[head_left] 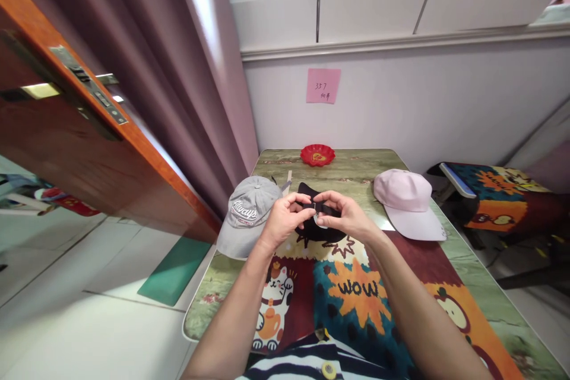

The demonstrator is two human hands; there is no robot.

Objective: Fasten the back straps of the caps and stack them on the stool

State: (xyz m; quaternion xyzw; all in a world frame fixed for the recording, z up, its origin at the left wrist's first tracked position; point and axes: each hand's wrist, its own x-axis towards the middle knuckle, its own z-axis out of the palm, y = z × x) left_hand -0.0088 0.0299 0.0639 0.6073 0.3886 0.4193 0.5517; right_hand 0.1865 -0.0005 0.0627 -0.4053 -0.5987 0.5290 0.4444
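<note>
A black cap (328, 236) lies at the middle of the table, under and between my hands. My left hand (285, 218) pinches one side of the cap's black strap near a small buckle. From the other side, my right hand (350, 217) grips the strap (330, 210), with its thumb and fingers pressed together. Something small and whitish shows beneath the right thumb; what it is I cannot tell. A grey cap (252, 205) with white lettering sits to the left of my left hand. Right of my right hand rests a pale pink cap (403, 193).
A red scalloped dish (305, 157) stands at the back of the green table (356, 160), near the wall. A colourful printed mat (325, 273) covers the table's front part. On the left is a wooden door (146, 160); a second small table (494, 190) stands at right.
</note>
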